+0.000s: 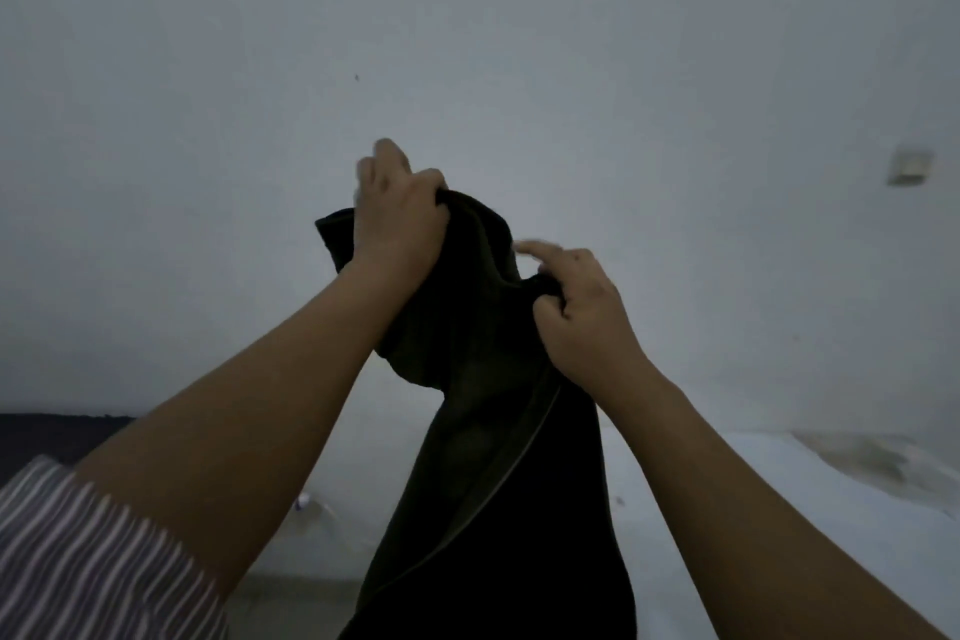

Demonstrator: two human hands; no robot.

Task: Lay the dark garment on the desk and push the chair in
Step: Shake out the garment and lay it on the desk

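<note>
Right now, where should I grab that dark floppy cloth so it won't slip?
Grab the dark garment at its bunched top edge, coming from above, one hand at each side. It hangs long and limp, so the top carries all its weight. The left hand and right hand already pinch it there, fingers curled into the folds.

The dark garment point(488, 457) hung upright in the air before a pale wall, its top edge bunched and raised, higher on the left than on the right. The cloth was very dark, almost black, with a lighter seam running slantwise down its front. It widened toward the bottom, where it passed out of view. No desk or chair showed.
</note>
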